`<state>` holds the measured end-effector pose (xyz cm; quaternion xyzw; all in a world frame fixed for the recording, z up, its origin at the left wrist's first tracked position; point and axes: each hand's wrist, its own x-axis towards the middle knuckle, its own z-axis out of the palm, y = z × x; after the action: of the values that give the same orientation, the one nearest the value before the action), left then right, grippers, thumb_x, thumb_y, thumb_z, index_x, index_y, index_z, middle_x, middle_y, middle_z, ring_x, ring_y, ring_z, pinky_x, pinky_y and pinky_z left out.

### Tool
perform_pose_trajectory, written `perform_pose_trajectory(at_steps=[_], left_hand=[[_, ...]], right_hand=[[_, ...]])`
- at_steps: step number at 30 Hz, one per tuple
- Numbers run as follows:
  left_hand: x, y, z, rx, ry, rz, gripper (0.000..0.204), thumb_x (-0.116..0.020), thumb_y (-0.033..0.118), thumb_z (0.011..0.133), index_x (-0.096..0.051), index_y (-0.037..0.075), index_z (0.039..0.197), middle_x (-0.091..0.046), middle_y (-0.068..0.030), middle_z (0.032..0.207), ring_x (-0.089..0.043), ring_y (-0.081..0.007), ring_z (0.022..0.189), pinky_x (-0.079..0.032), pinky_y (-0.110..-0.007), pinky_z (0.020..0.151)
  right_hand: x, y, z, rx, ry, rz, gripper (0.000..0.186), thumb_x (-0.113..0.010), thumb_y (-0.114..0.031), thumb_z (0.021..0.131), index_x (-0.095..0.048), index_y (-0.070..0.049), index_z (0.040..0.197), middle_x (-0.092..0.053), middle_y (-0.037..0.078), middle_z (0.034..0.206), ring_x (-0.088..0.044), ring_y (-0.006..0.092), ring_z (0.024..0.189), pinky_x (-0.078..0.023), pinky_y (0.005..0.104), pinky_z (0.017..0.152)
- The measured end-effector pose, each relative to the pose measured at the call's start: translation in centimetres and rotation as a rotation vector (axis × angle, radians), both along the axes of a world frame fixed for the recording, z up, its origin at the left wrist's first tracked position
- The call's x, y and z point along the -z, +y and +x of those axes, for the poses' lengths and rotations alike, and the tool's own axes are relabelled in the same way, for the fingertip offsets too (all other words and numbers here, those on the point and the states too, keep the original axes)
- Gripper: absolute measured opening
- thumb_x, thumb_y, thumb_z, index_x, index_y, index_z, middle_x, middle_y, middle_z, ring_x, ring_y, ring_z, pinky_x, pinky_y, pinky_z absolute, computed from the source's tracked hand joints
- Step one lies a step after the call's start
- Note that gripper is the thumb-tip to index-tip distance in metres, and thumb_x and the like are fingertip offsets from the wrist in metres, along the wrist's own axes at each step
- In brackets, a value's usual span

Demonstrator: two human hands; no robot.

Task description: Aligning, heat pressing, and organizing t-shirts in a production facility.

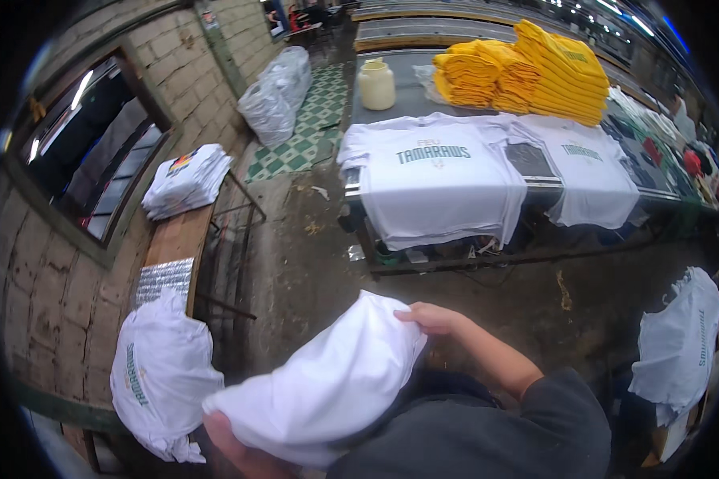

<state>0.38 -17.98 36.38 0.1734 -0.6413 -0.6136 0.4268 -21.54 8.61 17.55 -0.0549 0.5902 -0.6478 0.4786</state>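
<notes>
A white T-shirt (319, 375) is stretched between my two hands in front of my body, bunched and sagging in the middle. My right hand (430, 318) pinches its upper right end, fingers closed on the cloth. At the lower left end, my left hand (222, 427) grips the other side, partly covered by the fabric. No print shows on the side of this shirt facing up. Just left of my left hand lies a pile of white printed shirts (164, 375) draped over the end of a narrow bench.
Two printed white shirts (435, 184) (587, 172) hang over the long table's front edge. Behind them are stacked yellow shirts (527, 72) and a cream jar (377, 85). A wooden bench (176, 239) holds folded white shirts (187, 182). More white shirts (679, 343) hang at right. Plastic bags (276, 96) stand by the wall.
</notes>
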Motion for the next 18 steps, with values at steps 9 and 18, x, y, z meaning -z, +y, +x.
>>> perform_pose_trajectory(at_steps=[9, 18], left_hand=[[-4.2, 8.9, -19.3, 0.741, 0.193, -0.104, 0.047, -0.036, 0.045, 0.093, -0.050, 0.000, 0.097, -0.057, -0.0114, 0.087, -0.058, -0.0210, 0.079, -0.047, -0.034, 0.070], [-8.0, 2.7, -29.1, 0.886, 0.376, 0.120, 0.061, -0.030, 0.052, 0.091, -0.043, -0.002, 0.115, -0.056, -0.0141, 0.101, -0.057, -0.0232, 0.089, -0.047, -0.043, 0.077]], right_hand=[[-2.0, 10.8, -6.2, 0.302, -0.276, -0.067, 0.059, -0.050, -0.047, 0.087, -0.046, 0.000, 0.123, -0.053, 0.009, 0.119, -0.052, 0.0148, 0.104, -0.043, 0.0299, 0.088], [-15.1, 26.7, -9.4, 0.813, 0.385, -0.672, 0.046, -0.062, -0.021, 0.081, -0.048, 0.003, 0.117, -0.058, 0.014, 0.110, -0.059, 0.0226, 0.097, -0.048, 0.0359, 0.085]])
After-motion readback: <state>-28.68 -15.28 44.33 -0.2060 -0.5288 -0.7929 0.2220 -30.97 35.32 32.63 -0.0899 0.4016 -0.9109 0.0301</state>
